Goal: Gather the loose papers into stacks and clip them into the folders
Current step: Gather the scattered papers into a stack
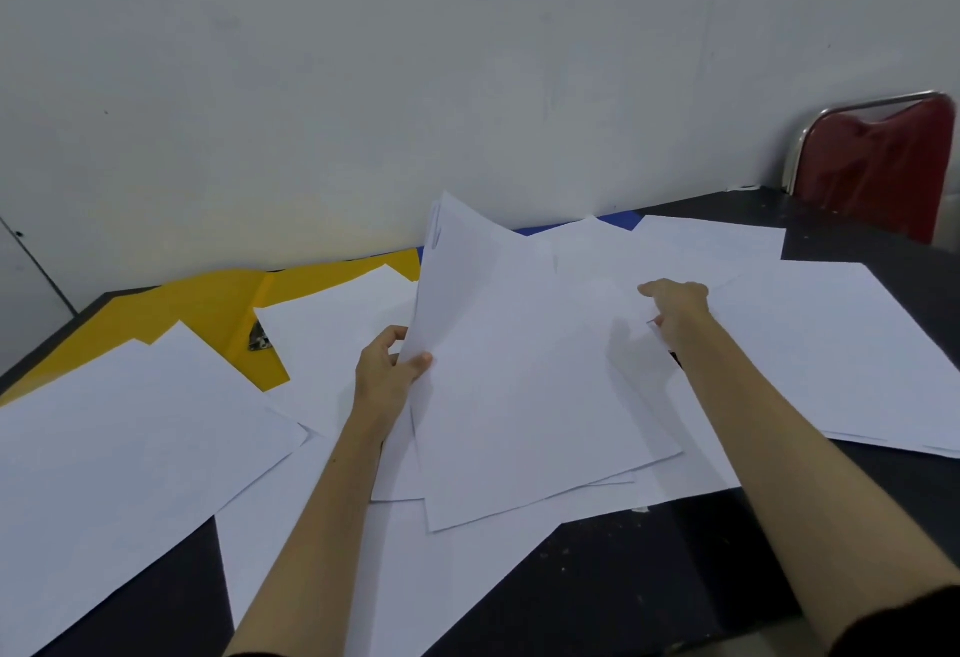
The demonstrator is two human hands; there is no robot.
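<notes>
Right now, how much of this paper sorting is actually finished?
Very little. Nothing looks clipped in: the open yellow folder at the back left holds only a loose sheet lying across it. In hand: the left hand grips a small stack of white sheets, while the right hand reaches onto more paper. Left: white sheets scattered over the dark table, plus all the clipping.

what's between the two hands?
Head view: the sheaf that the left hand pinches by its edge; the right hand reaches past it onto flat sheets.
</notes>
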